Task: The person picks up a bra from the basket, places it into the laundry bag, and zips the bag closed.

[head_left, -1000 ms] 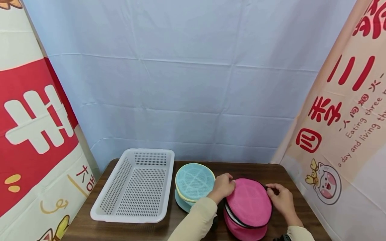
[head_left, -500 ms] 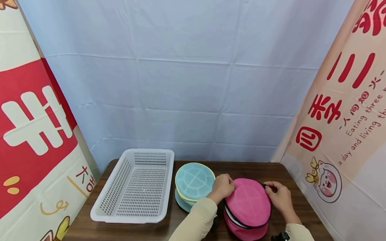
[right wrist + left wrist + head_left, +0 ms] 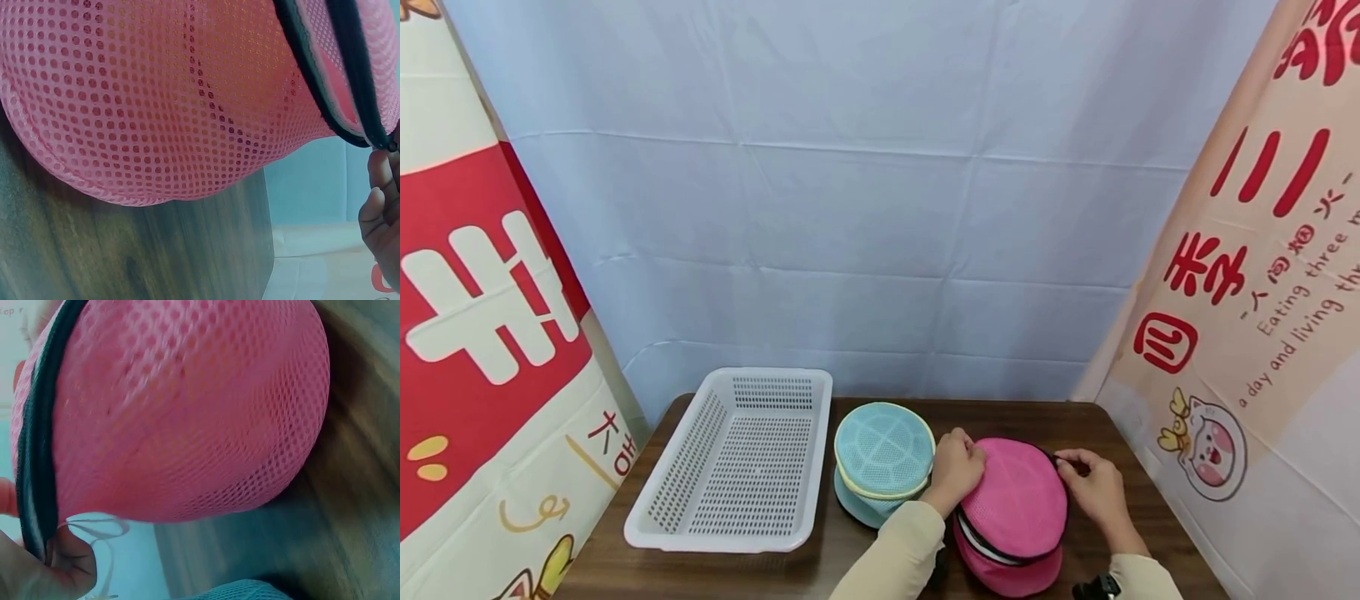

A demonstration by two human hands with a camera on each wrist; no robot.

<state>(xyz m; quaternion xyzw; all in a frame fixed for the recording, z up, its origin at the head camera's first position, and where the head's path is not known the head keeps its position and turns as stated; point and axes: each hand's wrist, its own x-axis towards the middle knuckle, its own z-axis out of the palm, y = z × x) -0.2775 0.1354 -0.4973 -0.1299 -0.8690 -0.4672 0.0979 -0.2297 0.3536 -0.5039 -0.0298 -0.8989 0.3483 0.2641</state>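
Observation:
A round pink mesh laundry bag (image 3: 1015,500) with a black zipper stands on the right side of the table. Along its front the zipper gapes, showing a white edge. My left hand (image 3: 957,471) pinches the bag's black-edged rim at its left; the left wrist view shows thumb and fingers (image 3: 76,562) on either side of the zipper band. At the bag's far right, my right hand (image 3: 1097,493) pinches the zipper's end, where the two black edges (image 3: 350,69) meet in the right wrist view. Left of my left hand stands a light blue mesh laundry bag (image 3: 886,450) with yellow trim.
A white perforated plastic basket (image 3: 718,543) sits on the left of the dark wooden table (image 3: 760,575). A pale blue cloth (image 3: 850,208) hangs behind the table, with printed cloths at both sides.
The pink bag's top has shifted slightly left and back, and its right edge has drawn a little inward. Both hands keep nearly the same places on it.

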